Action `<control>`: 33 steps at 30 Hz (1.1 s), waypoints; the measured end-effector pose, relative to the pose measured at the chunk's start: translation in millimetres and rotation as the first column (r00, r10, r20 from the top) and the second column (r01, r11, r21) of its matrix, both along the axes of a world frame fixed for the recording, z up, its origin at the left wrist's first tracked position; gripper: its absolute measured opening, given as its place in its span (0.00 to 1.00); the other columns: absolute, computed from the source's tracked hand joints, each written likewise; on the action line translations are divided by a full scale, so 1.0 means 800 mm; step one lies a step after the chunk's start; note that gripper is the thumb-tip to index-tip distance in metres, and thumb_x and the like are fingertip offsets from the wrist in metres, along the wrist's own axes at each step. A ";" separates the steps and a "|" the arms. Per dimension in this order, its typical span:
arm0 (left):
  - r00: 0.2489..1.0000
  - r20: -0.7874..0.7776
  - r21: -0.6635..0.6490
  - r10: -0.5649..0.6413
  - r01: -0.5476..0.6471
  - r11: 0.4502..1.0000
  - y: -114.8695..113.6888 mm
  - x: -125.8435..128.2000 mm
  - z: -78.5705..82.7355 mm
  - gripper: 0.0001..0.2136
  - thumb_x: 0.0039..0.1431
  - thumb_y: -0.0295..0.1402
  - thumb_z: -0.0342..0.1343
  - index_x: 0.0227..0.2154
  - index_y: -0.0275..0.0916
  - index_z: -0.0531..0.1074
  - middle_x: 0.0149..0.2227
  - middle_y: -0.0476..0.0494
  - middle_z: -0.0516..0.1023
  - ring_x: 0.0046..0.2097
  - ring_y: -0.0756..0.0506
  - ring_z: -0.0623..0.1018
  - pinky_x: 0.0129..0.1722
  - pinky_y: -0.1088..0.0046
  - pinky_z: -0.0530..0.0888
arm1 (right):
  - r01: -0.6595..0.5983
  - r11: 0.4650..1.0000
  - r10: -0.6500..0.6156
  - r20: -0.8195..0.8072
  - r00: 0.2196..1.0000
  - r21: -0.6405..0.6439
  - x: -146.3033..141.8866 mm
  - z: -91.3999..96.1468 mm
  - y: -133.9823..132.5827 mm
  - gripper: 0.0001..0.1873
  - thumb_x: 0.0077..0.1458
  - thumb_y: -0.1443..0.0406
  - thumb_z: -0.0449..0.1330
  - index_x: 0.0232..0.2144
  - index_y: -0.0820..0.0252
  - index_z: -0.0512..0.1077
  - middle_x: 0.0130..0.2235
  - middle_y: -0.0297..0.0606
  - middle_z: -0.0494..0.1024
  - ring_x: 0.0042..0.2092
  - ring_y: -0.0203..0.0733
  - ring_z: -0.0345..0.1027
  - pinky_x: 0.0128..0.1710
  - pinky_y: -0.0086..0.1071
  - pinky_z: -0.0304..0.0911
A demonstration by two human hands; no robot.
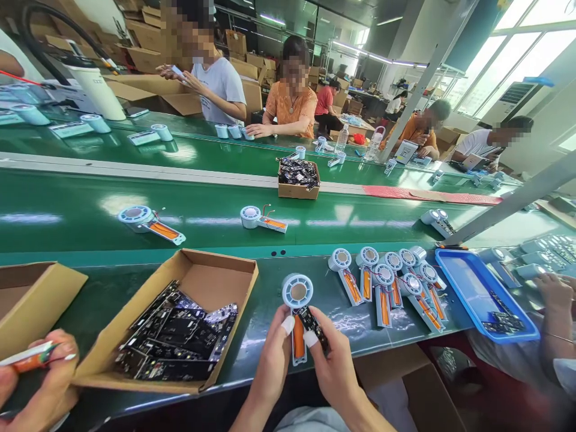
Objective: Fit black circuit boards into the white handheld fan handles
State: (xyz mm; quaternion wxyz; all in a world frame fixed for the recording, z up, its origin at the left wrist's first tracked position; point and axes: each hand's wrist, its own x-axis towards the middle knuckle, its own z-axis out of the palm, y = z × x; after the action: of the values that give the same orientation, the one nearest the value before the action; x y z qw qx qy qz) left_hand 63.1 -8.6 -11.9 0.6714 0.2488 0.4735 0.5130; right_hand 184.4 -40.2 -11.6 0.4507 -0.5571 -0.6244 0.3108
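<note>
In front of me, a light-blue handheld fan [292,303] lies with its round head away from me and its handle open, showing an orange battery [297,342]. My left hand [272,354] is closed on the left side of this handle, thumb near its upper end. Between the thumb and fingers of my right hand [335,360] is a small black circuit board [309,321], tilted over the handle's right side. Both thumbs have white coverings on their tips. Whether the board touches the battery I cannot tell.
Left of my hands stands a cardboard box [225,270] of black circuit boards. Several open fans [384,276] lie to the right, beside a blue tray [468,270]. A co-worker's hand [54,378] is at lower left, another's hand [555,294] at far right. Beyond runs a green conveyor belt [211,207].
</note>
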 end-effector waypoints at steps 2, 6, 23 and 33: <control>0.996 -0.086 0.003 -0.020 0.021 1.000 -0.005 0.005 -0.002 0.24 0.59 0.49 0.54 0.55 0.42 0.69 0.59 0.38 0.75 0.62 0.36 0.71 0.57 0.62 0.72 | 0.012 0.998 -0.024 0.175 0.984 0.069 -0.002 -0.007 0.002 0.24 0.67 0.67 0.49 0.63 0.56 0.65 0.51 0.46 0.80 0.49 0.47 0.76 0.47 0.36 0.72; 0.945 -0.325 0.062 0.046 -0.027 0.998 -0.010 0.017 -0.006 0.28 0.63 0.47 0.50 0.62 0.42 0.59 0.67 0.36 0.63 0.70 0.38 0.60 0.66 0.60 0.61 | -0.056 0.998 0.059 0.511 0.857 -0.021 -0.007 0.003 0.008 0.32 0.65 0.71 0.46 0.70 0.58 0.55 0.41 0.46 0.82 0.37 0.46 0.78 0.34 0.33 0.72; 0.651 -0.719 0.023 -0.241 0.369 0.929 0.016 -0.043 0.041 0.14 0.61 0.37 0.46 0.39 0.41 0.78 0.39 0.39 0.85 0.45 0.38 0.82 0.45 0.65 0.74 | -0.190 0.975 0.218 0.702 0.678 -0.118 -0.011 -0.008 0.044 0.38 0.61 0.70 0.50 0.71 0.70 0.46 0.45 0.54 0.82 0.38 0.51 0.80 0.34 0.36 0.73; -0.320 -0.947 -0.089 0.037 0.368 0.925 0.047 -0.195 0.067 0.20 0.51 0.18 0.49 0.43 0.37 0.79 0.53 0.26 0.78 0.60 0.28 0.71 0.57 0.44 0.65 | -0.194 0.971 0.210 0.892 0.401 -0.142 -0.020 -0.002 0.068 0.35 0.63 0.64 0.57 0.68 0.72 0.56 0.24 0.46 0.79 0.24 0.48 0.75 0.23 0.31 0.61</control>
State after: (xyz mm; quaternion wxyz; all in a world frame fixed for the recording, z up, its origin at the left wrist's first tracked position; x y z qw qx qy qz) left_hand -93.2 28.7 42.0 0.0470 0.7056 0.7049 0.0554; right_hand 168.3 13.9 -13.0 0.0020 -0.5602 -0.8281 0.0219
